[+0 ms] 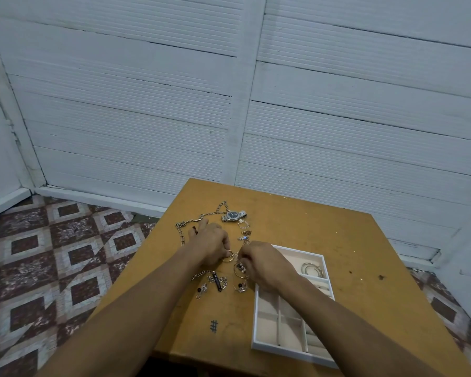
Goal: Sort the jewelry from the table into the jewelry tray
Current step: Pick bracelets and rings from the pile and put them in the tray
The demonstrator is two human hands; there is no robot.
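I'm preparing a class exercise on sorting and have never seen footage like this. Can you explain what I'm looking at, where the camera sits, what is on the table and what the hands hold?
There is one picture, taken by a wide-angle camera on a person's head, looking down at their own bare arms. No machine is involved. On the wooden table lies loose jewelry: a long silver chain, a wristwatch and a bracelet. At the right sits a white jewelry tray with compartments; one already holds silver bangles. The left hand pinches a gold ring. The right hand has its grip on a tangle of small pieces, too small to identify.
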